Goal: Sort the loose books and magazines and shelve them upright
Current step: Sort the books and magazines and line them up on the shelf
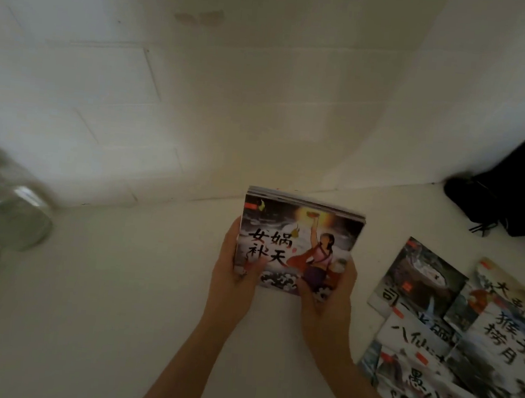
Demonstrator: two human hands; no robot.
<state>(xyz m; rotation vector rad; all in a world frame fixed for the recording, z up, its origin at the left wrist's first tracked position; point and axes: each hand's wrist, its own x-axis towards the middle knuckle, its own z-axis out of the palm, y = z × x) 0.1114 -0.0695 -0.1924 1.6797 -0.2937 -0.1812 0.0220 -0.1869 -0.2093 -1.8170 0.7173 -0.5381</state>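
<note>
The small stack of thin picture books [298, 244], held between the left hand [233, 280] and the right hand [328, 299], shows a top cover with black brush characters reading 女娲补天 beside a painted figure raising a bowl; a small red tag at its upper left corner is too small to read.

Among the loose picture books spread flat on the white surface [453, 345] to the right, several titles are legible in black brush script: 猴子捞月 on a pale cover, 愚公移山 on the nearest one, and 八仙 at the start of a partly covered title. Another begins with 司, the rest hidden. The topmost right title is cut off and blurred.
</note>
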